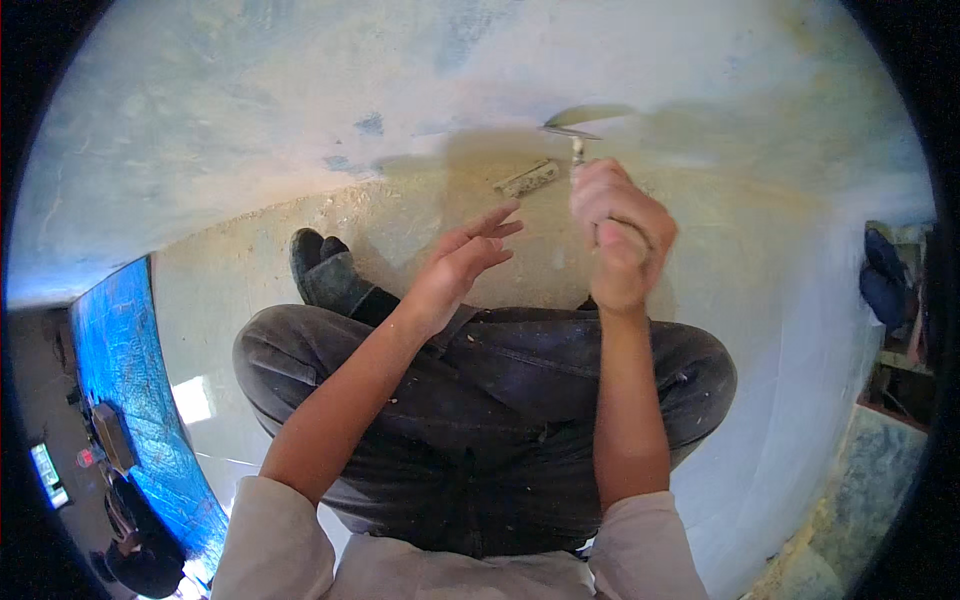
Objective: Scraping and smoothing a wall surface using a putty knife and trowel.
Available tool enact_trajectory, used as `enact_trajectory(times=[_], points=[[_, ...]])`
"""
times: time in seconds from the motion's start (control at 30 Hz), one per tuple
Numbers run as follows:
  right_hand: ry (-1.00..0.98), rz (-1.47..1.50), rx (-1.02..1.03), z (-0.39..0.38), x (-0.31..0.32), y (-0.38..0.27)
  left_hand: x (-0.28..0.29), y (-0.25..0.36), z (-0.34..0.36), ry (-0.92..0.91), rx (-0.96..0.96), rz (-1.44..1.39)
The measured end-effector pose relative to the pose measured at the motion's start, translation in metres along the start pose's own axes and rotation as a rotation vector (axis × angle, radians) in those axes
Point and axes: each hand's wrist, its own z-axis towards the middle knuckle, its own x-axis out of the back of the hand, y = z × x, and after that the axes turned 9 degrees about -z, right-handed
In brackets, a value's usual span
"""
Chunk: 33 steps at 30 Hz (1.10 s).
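Observation:
My right hand [622,225] is wrapped round the handle of a scraper [570,131]. Its thin, wide blade meets the wall [480,70] low down, just above the floor. The handle's light-coloured neck shows above my fist; the rest is covered by my fingers. My left hand [458,262] hangs over the floor with its fingers stretched out and apart, holding nothing. Just beyond its fingertips, a short, speckled, pale oblong piece [527,179] lies at the foot of the wall; I cannot make out its kind.
Crumbs and dust [335,210] lie along the wall's foot. My dark sandalled foot [335,275] and crossed legs are close by on the pale floor [215,300]. At left is a blue plastic sheet [150,400]; dark cloth [882,275] hangs at far right.

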Motion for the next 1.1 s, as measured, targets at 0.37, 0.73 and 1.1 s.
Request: enact_trajectory(times=[0.37, 0.73, 1.1], points=[[-0.017, 0.067, -0.068, -0.011, -0.008, 0.012, 0.001, 0.0, -0.002, -0.001, 0.015, 0.009], [0.029, 0.07, -0.102, -0.013, -0.02, 0.013, 0.002, -0.002, -0.003, -0.014, 0.002, 0.035], [-0.078, 0.033, -0.177, -0.017, -0.03, 0.009, 0.008, -0.007, -0.003, 0.011, -0.003, -0.015]])
